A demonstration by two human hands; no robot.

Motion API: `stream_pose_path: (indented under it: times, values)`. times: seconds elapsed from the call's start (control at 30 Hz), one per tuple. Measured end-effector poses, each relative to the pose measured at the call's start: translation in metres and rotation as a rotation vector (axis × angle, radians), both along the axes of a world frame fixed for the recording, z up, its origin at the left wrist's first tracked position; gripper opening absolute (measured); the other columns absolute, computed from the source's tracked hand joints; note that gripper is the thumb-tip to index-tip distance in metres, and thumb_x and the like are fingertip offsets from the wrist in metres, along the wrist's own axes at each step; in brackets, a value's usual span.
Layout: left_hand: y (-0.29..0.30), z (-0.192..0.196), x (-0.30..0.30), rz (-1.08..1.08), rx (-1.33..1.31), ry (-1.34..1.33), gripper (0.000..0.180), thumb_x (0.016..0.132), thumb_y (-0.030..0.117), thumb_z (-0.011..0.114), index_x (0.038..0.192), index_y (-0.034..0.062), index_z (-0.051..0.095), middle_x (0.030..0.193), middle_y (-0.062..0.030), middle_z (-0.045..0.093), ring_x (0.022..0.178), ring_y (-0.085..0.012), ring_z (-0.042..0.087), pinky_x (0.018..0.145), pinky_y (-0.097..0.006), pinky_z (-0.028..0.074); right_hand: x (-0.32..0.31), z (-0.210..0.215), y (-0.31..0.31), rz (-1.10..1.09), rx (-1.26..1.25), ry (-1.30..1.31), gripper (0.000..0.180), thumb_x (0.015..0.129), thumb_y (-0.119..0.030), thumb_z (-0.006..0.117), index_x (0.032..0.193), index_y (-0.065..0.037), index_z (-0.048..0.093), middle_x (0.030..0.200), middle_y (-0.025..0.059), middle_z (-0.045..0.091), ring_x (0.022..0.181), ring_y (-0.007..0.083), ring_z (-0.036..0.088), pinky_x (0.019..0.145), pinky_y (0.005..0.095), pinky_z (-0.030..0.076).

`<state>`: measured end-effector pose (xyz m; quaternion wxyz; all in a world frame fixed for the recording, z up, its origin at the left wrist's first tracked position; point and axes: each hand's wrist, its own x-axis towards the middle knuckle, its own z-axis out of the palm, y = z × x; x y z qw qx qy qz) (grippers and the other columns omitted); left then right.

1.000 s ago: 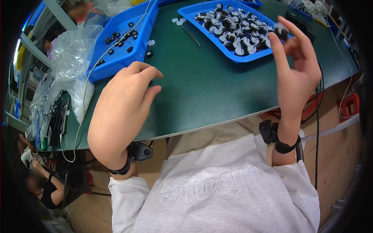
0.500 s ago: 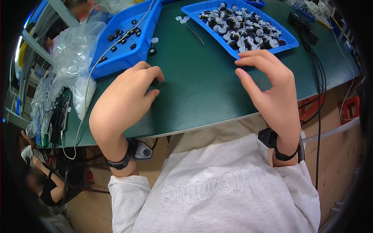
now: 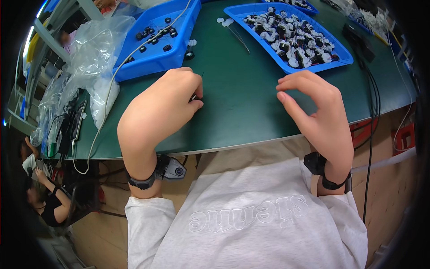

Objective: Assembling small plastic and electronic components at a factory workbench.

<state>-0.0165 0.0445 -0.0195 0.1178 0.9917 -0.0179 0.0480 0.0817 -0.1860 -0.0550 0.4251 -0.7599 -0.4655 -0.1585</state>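
My left hand (image 3: 161,103) is closed above the green table, just in front of the left blue tray (image 3: 145,71). Pinched in its fingers is a small round black part (image 3: 193,97), mostly hidden, with a thin dark wire sticking up. The left tray holds several similar black round parts (image 3: 167,48). My right hand (image 3: 318,101) hovers in front of the right blue tray (image 3: 320,68), its thumb and fingers apart with nothing between them. Heaped in that tray are black parts with white discs and thin wires (image 3: 282,33).
Tweezers (image 3: 239,39) lie between the trays near loose white discs (image 3: 225,21). One black part (image 3: 189,55) sits beside the left tray. A pale cable (image 3: 106,107) crosses that tray, clear plastic bags (image 3: 96,49) lie left, and black cables (image 3: 374,94) hang right.
The black part has come into view in my left fingers, which have closed more. Both hands sit slightly lower relative to the trays. The whole view has shifted a little.
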Motion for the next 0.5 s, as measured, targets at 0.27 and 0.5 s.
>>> stream_pose_path:
  times: [0.27, 0.5]
  values:
    - [0.003, -0.003, 0.000, 0.011, -0.007, -0.020, 0.011, 0.073, 0.001, 0.061, 0.082, -0.0041, 0.057, 0.083, -0.0178, 0.058, 0.077, -0.0309, 0.060, 0.069, -0.035, 0.049, -0.019, 0.037, 0.003, 0.143, -0.229, -0.031, 0.011, 0.072, 0.001, 0.063, 0.083, 0.004, 0.061, 0.085, 0.0132, 0.064, 0.078, 0.0251, 0.062, 0.070, 0.0297, 0.046]
    - [0.008, -0.018, -0.003, -0.053, -0.023, -0.178, 0.009, 0.073, 0.002, 0.060, 0.079, -0.0024, 0.054, 0.081, -0.0164, 0.056, 0.082, -0.0338, 0.055, 0.071, -0.038, 0.045, -0.018, 0.074, 0.009, 0.099, -0.397, -0.303, 0.012, 0.074, -0.005, 0.064, 0.084, 0.001, 0.061, 0.075, 0.0111, 0.059, 0.075, 0.0279, 0.054, 0.071, 0.0348, 0.039]
